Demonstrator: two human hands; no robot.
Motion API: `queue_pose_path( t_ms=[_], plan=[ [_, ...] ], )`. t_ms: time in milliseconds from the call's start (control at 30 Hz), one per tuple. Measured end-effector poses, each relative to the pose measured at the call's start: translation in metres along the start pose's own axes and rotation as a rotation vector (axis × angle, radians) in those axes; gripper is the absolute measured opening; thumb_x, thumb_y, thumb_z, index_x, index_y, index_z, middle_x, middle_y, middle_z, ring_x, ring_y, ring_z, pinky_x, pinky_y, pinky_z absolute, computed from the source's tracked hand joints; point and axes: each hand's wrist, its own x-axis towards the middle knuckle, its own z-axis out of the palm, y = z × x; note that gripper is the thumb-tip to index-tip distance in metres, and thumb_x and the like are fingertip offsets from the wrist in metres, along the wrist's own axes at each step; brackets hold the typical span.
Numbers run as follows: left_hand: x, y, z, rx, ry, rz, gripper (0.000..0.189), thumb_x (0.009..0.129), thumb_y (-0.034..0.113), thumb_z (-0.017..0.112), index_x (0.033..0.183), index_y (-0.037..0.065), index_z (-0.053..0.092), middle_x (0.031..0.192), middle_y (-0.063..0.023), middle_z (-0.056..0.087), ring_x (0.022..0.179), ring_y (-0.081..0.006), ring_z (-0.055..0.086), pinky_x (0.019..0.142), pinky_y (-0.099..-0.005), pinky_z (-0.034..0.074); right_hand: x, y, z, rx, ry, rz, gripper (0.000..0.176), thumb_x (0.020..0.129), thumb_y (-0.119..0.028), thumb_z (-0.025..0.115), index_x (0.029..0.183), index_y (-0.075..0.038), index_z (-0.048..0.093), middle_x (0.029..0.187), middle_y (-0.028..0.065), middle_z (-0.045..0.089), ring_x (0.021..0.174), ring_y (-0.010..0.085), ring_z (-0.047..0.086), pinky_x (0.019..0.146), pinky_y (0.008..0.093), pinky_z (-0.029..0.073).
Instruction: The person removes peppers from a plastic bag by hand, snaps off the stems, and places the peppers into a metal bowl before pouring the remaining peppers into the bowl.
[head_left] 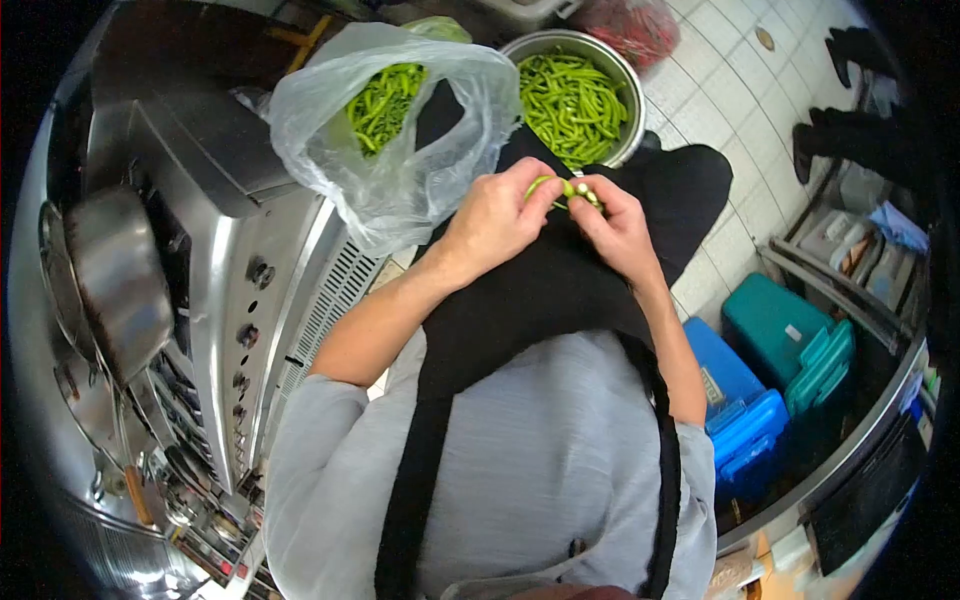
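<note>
My left hand (505, 215) pinches a green chili pepper (545, 186) between thumb and fingers. Close beside it, my right hand (612, 222) is closed on the stem end of green peppers, with pale stems (584, 190) showing at its fingertips. Both hands meet above my black apron. Beyond them stands a round metal pot (636, 110) full of green peppers (565, 100). To its left, a clear plastic bag (310, 120) gapes open with more green peppers (385, 105) inside.
A steel stove (240, 290) with a large pan (120, 285) runs along the left. Blue (725, 400) and teal (780, 325) bins sit at right. A bag of red items (630, 30) lies behind the pot. Another person's dark-clothed legs (850, 145) show at upper right.
</note>
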Motion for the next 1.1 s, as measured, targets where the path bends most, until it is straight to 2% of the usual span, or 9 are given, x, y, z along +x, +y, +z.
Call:
queue_pose_path(
  t_ms=[200, 400, 467, 600, 733, 800, 867, 933, 1100],
  plan=[
    [0.007, 0.003, -0.003, 0.005, -0.162, -0.008, 0.025, 0.1, 0.025, 0.056, 0.102, 0.002, 0.065, 0.075, -0.0048, 0.067, 0.063, -0.0105, 0.064, 0.056, -0.0268, 0.051, -0.006, 0.002, -0.005, -0.164, 0.039, -0.196, 0.015, 0.085, -0.004, 0.061, 0.099, 0.002, 0.065, 0.078, 0.0045, 0.063, 0.069, 0.01, 0.057, 0.063, 0.027, 0.047],
    [0.032, -0.01, -0.009, -0.387, -0.464, -0.308, 0.032, 0.102, 0.034, 0.054, 0.099, 0.005, 0.065, 0.07, 0.0028, 0.06, 0.057, -0.0048, 0.055, 0.05, -0.0203, 0.043, -0.012, 0.002, -0.005, -0.142, 0.07, -0.225, 0.015, 0.084, -0.002, 0.058, 0.096, 0.001, 0.066, 0.078, 0.0055, 0.064, 0.069, 0.0102, 0.058, 0.065, 0.0267, 0.048],
    [0.055, -0.03, 0.002, -0.533, -0.332, -0.254, 0.045, 0.1, 0.042, 0.054, 0.11, -0.001, 0.064, 0.075, -0.0007, 0.061, 0.064, -0.0083, 0.057, 0.059, -0.0218, 0.047, -0.013, -0.002, -0.007, -0.155, 0.055, -0.211, 0.015, 0.084, -0.002, 0.058, 0.096, 0.001, 0.066, 0.078, 0.0049, 0.064, 0.069, 0.0097, 0.057, 0.065, 0.0263, 0.048],
    [0.067, -0.028, 0.002, 0.092, -0.038, -0.001, 0.075, 0.099, 0.055, 0.042, 0.14, -0.008, 0.044, 0.132, -0.0338, 0.053, 0.129, -0.0381, 0.051, 0.105, -0.0411, 0.041, -0.013, -0.001, -0.001, -0.124, 0.038, -0.148, 0.013, 0.09, -0.004, 0.057, 0.097, 0.0, 0.067, 0.078, -0.0008, 0.061, 0.071, 0.0063, 0.054, 0.065, 0.0231, 0.045],
    [0.045, -0.014, -0.094, 0.25, -0.192, -0.116, 0.053, 0.098, 0.044, 0.045, 0.117, -0.001, 0.066, 0.115, -0.0243, 0.067, 0.112, -0.0414, 0.062, 0.095, -0.0454, 0.048, -0.017, 0.005, -0.009, -0.032, 0.036, -0.006, 0.012, 0.094, -0.006, 0.056, 0.098, -0.002, 0.067, 0.076, -0.0054, 0.057, 0.066, 0.0028, 0.049, 0.059, 0.0202, 0.04],
    [0.048, -0.043, -0.138, -0.07, 0.039, -0.343, 0.041, 0.096, 0.036, 0.049, 0.107, 0.003, 0.07, 0.107, -0.0198, 0.07, 0.106, -0.0412, 0.064, 0.091, -0.0481, 0.05, -0.016, 0.009, -0.007, 0.178, 0.025, 0.13, 0.013, 0.095, -0.008, 0.056, 0.098, -0.002, 0.067, 0.073, -0.0053, 0.054, 0.062, 0.002, 0.047, 0.055, 0.0198, 0.038],
    [0.072, -0.092, -0.171, 0.497, 0.319, -0.377, 0.031, 0.093, 0.023, 0.052, 0.112, 0.005, 0.069, 0.108, -0.02, 0.07, 0.107, -0.0413, 0.064, 0.092, -0.0487, 0.049, -0.011, 0.008, -0.001, 0.204, 0.004, 0.137, 0.014, 0.096, -0.011, 0.055, 0.1, -0.003, 0.066, 0.073, -0.0051, 0.054, 0.061, 0.0016, 0.046, 0.053, 0.0194, 0.036],
    [0.098, -0.146, -0.18, 0.7, 0.299, -0.471, 0.032, 0.088, 0.011, 0.053, 0.117, 0.005, 0.066, 0.115, -0.0226, 0.067, 0.113, -0.0419, 0.061, 0.097, -0.0492, 0.047, -0.006, 0.003, 0.005, 0.24, -0.069, 0.189, 0.016, 0.097, -0.012, 0.054, 0.104, -0.002, 0.065, 0.077, -0.0021, 0.057, 0.06, 0.0033, 0.048, 0.052, 0.0197, 0.038],
    [0.114, -0.241, -0.158, 0.947, 0.293, -0.379, 0.041, 0.087, 0.019, 0.058, 0.126, 0.008, 0.062, 0.125, -0.0261, 0.06, 0.119, -0.0402, 0.057, 0.103, -0.0478, 0.043, -0.004, -0.011, 0.006, 0.342, -0.076, 0.13, 0.018, 0.098, -0.009, 0.05, 0.108, 0.0, 0.062, 0.084, 0.0046, 0.061, 0.063, 0.0078, 0.054, 0.049, 0.0212, 0.043]
  ],
)
